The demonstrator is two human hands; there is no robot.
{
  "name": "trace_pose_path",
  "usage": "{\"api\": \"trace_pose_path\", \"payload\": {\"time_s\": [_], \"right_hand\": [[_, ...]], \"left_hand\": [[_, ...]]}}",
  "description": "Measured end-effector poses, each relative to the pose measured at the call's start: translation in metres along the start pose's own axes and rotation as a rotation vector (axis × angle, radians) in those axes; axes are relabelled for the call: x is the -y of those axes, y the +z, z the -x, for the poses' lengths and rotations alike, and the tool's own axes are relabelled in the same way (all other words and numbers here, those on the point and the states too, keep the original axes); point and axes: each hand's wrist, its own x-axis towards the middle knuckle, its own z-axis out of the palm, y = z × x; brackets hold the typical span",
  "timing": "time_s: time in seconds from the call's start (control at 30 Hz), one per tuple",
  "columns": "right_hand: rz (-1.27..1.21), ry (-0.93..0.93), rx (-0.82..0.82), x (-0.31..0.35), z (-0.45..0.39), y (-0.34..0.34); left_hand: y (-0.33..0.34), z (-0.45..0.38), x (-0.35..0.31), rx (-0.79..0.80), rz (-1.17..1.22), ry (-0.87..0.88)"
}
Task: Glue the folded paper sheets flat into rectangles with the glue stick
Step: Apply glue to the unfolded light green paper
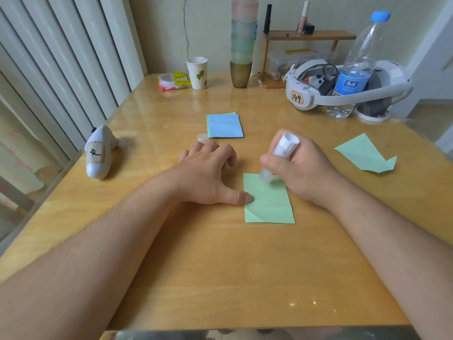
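Note:
A green folded paper rectangle point(268, 202) lies flat on the wooden table point(220, 266) in front of me. My right hand point(304, 168) grips the white glue stick point(282, 153), tilted with its tip down on the sheet's top edge. My left hand point(208, 173) rests on the table with its thumb pressing the sheet's left edge. The glue stick's cap point(202, 138) stands just beyond my left fingers. A blue folded rectangle on a small stack point(224, 125) lies farther back. A green sheet folded into an irregular shape point(365, 154) lies at the right.
A white controller point(99, 153) lies at the table's left edge. At the back stand a paper cup point(197, 72), a stack of plastic cups point(242, 42), a headset point(343, 87), a water bottle point(355, 67) and a small wooden shelf point(308, 36).

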Motion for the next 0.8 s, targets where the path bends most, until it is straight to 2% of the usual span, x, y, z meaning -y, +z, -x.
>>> {"api": "trace_pose_path", "payload": {"time_s": [0.27,0.8], "right_hand": [[0.143,-0.015,0.084,0.007,-0.001,0.021],[0.195,0.016,0.156,0.009,0.002,0.015]], "left_hand": [[0.001,-0.001,-0.006,-0.031,-0.048,-0.003],[0.0,0.002,-0.006,-0.028,-0.014,-0.016]]}}
